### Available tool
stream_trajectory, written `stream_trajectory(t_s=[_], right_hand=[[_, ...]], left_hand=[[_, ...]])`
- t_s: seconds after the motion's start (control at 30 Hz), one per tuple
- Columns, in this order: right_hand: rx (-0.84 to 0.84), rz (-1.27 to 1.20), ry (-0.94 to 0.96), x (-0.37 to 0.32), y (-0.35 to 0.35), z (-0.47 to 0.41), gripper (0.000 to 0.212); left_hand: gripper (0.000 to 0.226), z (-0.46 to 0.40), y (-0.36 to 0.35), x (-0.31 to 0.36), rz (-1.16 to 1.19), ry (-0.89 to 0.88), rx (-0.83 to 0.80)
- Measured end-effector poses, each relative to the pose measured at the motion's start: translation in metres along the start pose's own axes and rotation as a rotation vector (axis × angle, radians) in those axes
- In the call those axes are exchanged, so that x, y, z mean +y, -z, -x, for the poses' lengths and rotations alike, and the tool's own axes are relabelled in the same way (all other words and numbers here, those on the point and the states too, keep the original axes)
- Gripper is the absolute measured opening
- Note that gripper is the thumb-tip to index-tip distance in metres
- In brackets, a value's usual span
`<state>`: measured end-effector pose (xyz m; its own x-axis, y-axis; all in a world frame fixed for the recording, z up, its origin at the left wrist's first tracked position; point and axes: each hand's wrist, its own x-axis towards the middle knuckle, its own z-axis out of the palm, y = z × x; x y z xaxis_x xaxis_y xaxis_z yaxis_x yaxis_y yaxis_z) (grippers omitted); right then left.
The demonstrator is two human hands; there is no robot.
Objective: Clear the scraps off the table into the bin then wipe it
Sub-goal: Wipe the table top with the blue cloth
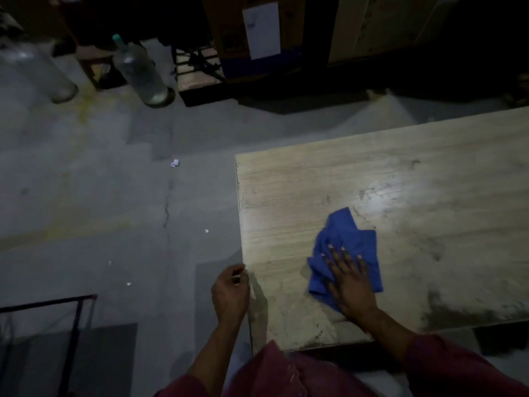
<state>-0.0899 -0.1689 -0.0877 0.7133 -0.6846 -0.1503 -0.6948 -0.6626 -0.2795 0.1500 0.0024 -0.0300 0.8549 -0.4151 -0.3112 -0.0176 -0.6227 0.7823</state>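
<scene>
**Q:** Which step are you on?

**Me:** Wiping, by the look of it. My right hand (347, 277) lies flat, fingers spread, pressing a crumpled blue cloth (345, 253) onto the wooden table (429, 181). The cloth sits toward the near left part of the top, not far from the corner in front of me. I see no scraps left on the tabletop itself.

**Q:** And the other hand?

**Me:** My left hand (230, 292) is just off the table's left edge, near the front corner, fingers curled loosely inward. Something pale shows at the fingertips, but I can't tell whether I'm pinching a scrap or nothing at all.

**Q:** Where's the bin?

**Me:** I can't pick one out. There's a dark wire frame (57, 310) low on my left, but I wouldn't call it the bin with any confidence. A few small white paper bits (175, 163) lie on the grey floor (86, 181), well apart from the table.

**Q:** What does the next move call for?

**Me:** Dark smudges (472, 310) remain along the near right side, so I judge the cloth needs to sweep across there with steady downward pressure.

**Q:** Any writing to read?

**Me:** A white sheet (262, 30) is stuck to a brown box at the back, too dim to read. The clear bottle (140, 70) with a green cap shows no legible label.
</scene>
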Motion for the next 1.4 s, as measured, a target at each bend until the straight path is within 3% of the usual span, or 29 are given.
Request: stream_trajectory(t_s=[0.13, 0.2, 0.27, 0.37, 0.5, 0.6, 0.67, 0.73, 0.83, 0.93, 1.0, 1.07, 1.17, 1.23, 1.3, 1.4], right_hand=[[-0.027, -0.847, -0.434, -0.026, 0.046, 0.007, 0.064], [-0.046, -1.208, -0.515, -0.044, 0.081, 0.019, 0.050], [-0.089, -1.528, -0.576, -0.055, 0.101, 0.032, 0.043], [-0.190, -1.799, -0.556, -0.070, 0.133, 0.075, 0.059], [-0.363, -1.971, -0.535, -0.076, 0.167, 0.126, 0.048], [-0.417, -2.013, -0.486, -0.074, 0.185, 0.156, 0.048], [-0.369, -2.009, -0.479, -0.069, 0.193, 0.170, 0.049], [-0.330, -2.010, -0.508, -0.055, 0.199, 0.183, 0.052], [-0.275, -1.997, -0.546, -0.022, 0.206, 0.199, 0.046], [-0.227, -2.015, -0.490, 0.016, 0.217, 0.210, 0.051], [-0.165, -2.038, -0.470, 0.044, 0.225, 0.216, 0.053], [-0.173, -1.995, -0.448, 0.075, 0.233, 0.221, 0.054], [-0.198, -1.971, -0.341, 0.128, 0.247, 0.224, 0.070], [-0.026, -1.692, -0.294, 0.174, 0.251, 0.217, 0.089], [-0.014, -1.377, -0.172, 0.208, 0.258, 0.212, 0.081], [-0.025, -1.095, -0.024, 0.235, 0.270, 0.201, 0.060]], left_hand=[[0.017, 0.046, -0.005, 0.012, 0.063, -0.022, -0.179], [0.013, 0.067, -0.008, 0.019, 0.144, 0.006, -0.244], [0.016, 0.084, -0.012, 0.027, 0.252, 0.141, -0.286], [0.023, 0.127, -0.008, 0.045, 0.532, 0.404, -0.413], [0.060, 0.172, 0.003, 0.055, 1.035, 0.678, -0.625], [0.078, 0.206, 0.009, 0.060, 1.250, 0.710, -0.683], [0.070, 0.225, 0.008, 0.069, 1.244, 0.641, -0.728], [0.055, 0.241, 0.001, 0.077, 1.089, 0.531, -0.724], [0.034, 0.256, -0.011, 0.096, 0.809, 0.301, -0.559], [0.028, 0.269, -0.028, 0.127, 0.533, -0.060, -0.507], [0.025, 0.280, -0.046, 0.157, 0.229, -0.347, -0.589], [0.010, 0.291, -0.070, 0.190, -0.003, -0.517, -0.682], [0.032, 0.301, -0.101, 0.240, -0.154, -0.622, -0.672], [0.047, 0.309, -0.118, 0.269, -0.154, -0.678, -0.695], [0.044, 0.317, -0.132, 0.295, -0.120, -0.703, -0.769], [0.036, 0.325, -0.146, 0.324, -0.057, -0.710, -0.790]])
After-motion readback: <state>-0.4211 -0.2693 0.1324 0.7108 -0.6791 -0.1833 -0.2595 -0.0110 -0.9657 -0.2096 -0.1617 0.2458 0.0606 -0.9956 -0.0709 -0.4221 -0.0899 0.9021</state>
